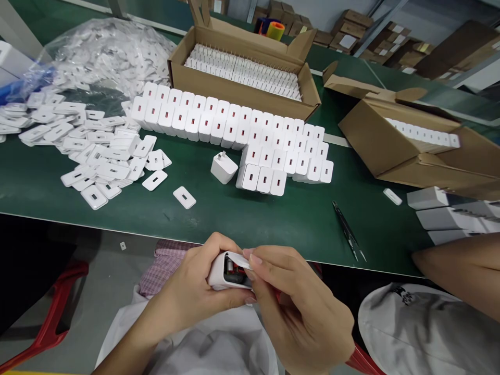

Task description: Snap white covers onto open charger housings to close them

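In my left hand (195, 284) sits a white USB charger housing (219, 273), its open end showing a dark circuit with red and silver parts. My right hand (300, 302) pinches a white cover plate (239, 259), tilted across that opening at the upper right edge. Both hands are just off the table's front edge, over my lap. Beyond them, several white chargers (265, 179) stand in packed rows with USB ports facing up. One charger (224, 166) lies apart, its prongs up. A loose cover plate (184, 197) rests on the green table nearer to me.
Loose cover plates (113, 169) are heaped at left, before a clear plastic bag (109, 54) of more. Cardboard boxes (238, 86) stand at the back and right. Tweezers (347, 229) lie at right, near stacked white pieces (437, 219) and another person's arm (461, 271).
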`<state>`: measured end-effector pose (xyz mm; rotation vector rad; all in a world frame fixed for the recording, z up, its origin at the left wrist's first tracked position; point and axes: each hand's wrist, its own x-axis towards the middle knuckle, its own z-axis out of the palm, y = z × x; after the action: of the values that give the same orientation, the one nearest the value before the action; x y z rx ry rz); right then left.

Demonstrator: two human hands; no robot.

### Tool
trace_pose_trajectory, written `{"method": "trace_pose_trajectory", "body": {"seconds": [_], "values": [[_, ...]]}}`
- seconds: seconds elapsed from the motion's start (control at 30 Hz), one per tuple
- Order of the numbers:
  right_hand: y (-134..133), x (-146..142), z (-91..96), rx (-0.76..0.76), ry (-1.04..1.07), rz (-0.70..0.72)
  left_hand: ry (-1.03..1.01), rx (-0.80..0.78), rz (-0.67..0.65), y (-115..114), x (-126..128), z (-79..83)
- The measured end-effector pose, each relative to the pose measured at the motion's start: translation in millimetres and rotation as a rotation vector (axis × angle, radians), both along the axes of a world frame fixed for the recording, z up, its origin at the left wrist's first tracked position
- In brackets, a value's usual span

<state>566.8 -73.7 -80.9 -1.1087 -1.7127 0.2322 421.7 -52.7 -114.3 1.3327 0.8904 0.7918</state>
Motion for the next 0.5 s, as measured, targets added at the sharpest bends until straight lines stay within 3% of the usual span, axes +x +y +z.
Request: {"method": "trace_pose_trajectory", "body": {"seconds": [0.23,0.5], "values": [[2.4,1.3,3.6,0.002,0.007,0.060,0.006,-0.009,-0.024,1.7,0.2,-2.4],[-0.5,11.0,5.0,-0.149,-0.088,0.177,0.024,-0.059,0.043,-2.8,-2.0,-5.2]]}}
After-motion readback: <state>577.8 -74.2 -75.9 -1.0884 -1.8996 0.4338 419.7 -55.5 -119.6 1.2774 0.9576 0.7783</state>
